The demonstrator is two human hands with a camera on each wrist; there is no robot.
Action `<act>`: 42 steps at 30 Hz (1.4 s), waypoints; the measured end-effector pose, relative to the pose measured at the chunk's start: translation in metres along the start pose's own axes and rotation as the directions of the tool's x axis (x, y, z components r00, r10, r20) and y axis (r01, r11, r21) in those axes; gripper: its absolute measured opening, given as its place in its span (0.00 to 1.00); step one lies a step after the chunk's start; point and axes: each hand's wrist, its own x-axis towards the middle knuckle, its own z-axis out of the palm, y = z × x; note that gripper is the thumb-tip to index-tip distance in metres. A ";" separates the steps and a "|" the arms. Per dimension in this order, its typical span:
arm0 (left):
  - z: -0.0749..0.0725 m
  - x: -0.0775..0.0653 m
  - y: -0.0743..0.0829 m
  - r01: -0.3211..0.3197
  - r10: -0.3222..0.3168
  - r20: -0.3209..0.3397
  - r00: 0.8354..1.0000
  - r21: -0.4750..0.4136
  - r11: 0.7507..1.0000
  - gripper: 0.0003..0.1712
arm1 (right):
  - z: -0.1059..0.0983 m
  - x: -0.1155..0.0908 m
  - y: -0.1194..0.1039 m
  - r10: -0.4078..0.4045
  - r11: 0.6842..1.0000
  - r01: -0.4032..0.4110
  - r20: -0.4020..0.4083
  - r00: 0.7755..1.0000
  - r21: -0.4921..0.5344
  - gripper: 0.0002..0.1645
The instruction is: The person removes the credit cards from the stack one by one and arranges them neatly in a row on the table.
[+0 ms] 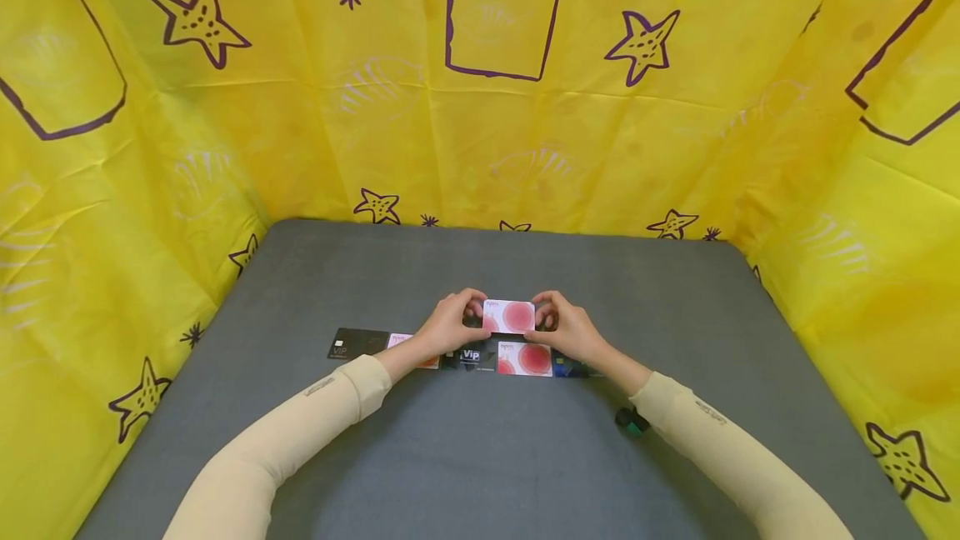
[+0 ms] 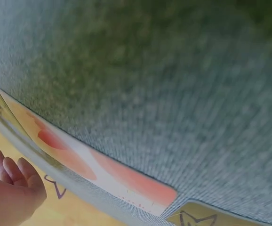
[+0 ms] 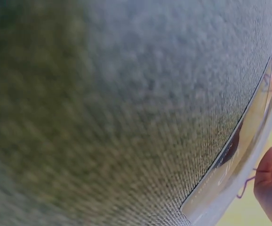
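A white card with red circles (image 1: 509, 317) is held up between both hands, above a row of cards on the table. My left hand (image 1: 453, 322) pinches its left edge between thumb and fingers; my right hand (image 1: 567, 325) pinches the right edge. Below it lies a similar red-and-white card (image 1: 524, 359). To that card's left are a dark VIP card (image 1: 472, 357), a pinkish card (image 1: 400, 341) partly covered by the left wrist, and a black VIP card (image 1: 358, 343). A dark blue card (image 1: 568, 366) is partly hidden under the right hand.
Grey cloth covers the table (image 1: 465, 457). Yellow curtains (image 1: 420, 132) with starfish drawings enclose its back and sides. A small black and green object (image 1: 632, 422) shows beside the right sleeve (image 1: 712, 432).
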 end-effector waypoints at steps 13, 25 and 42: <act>0.003 -0.015 0.004 -0.052 0.052 -0.007 0.999 0.013 0.999 0.30 | 0.005 -0.014 -0.003 -0.018 1.000 0.018 0.001 1.000 0.007 0.34; 0.003 -0.023 0.009 -0.071 0.071 0.009 0.997 0.031 0.997 0.30 | 0.004 -0.025 -0.006 -0.029 0.999 0.028 0.006 1.000 0.026 0.34; 0.005 -0.038 0.011 -0.099 0.099 0.006 0.995 0.029 0.995 0.29 | 0.006 -0.041 -0.013 -0.037 0.996 0.034 0.038 0.999 0.080 0.36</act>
